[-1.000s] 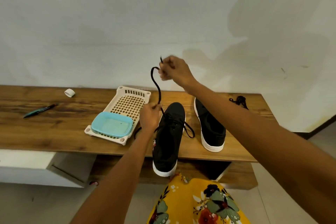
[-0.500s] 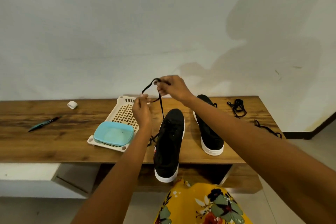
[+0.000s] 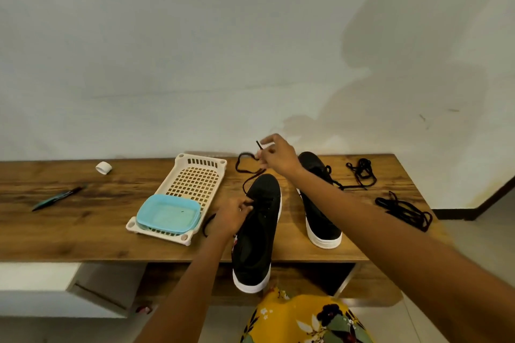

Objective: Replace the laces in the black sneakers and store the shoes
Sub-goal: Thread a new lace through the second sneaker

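Two black sneakers with white soles stand on the wooden bench (image 3: 83, 220). The near sneaker (image 3: 257, 231) overhangs the front edge, heel toward me. My left hand (image 3: 232, 216) grips it at the eyelets on its left side. My right hand (image 3: 276, 156) is raised above the toe and pinches the end of a black lace (image 3: 245, 170), which loops down to the eyelets. The second sneaker (image 3: 320, 203) lies to the right, partly hidden by my right forearm. Two loose black laces (image 3: 362, 172) (image 3: 404, 210) lie at the right end of the bench.
A cream plastic basket (image 3: 195, 178) holding a light blue lid (image 3: 168, 213) sits left of the near sneaker. A pen (image 3: 57, 198) and a small white ring (image 3: 103, 167) lie further left. The wall rises behind the bench; a white drawer unit (image 3: 55, 287) stands below left.
My left hand has dropped from the lace down to the sneaker's eyelets. My right hand has stayed above the toe, holding the lace end. The camera view has shifted.
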